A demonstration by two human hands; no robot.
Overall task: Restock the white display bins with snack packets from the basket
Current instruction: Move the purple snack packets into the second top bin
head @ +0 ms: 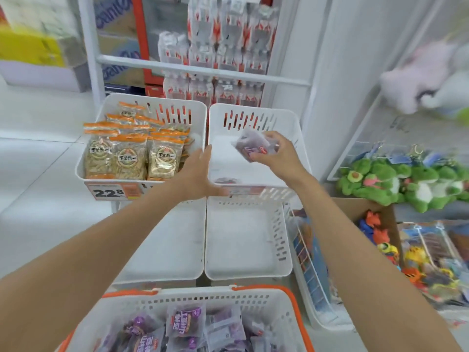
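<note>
My right hand holds a purple snack packet over the upper right white bin. Another dark packet lies low at that bin's front. My left hand is stretched out flat, fingers straight, over the divide between the upper right bin and the upper left bin, which is full of orange-topped snack bags. The white basket with orange handles at the bottom holds several purple packets.
Two lower white bins sit under the upper pair. A price tag reading 22.8 hangs on the left bin. Green plush toys and a box of small toys stand to the right. Stacked bottle packs fill the back.
</note>
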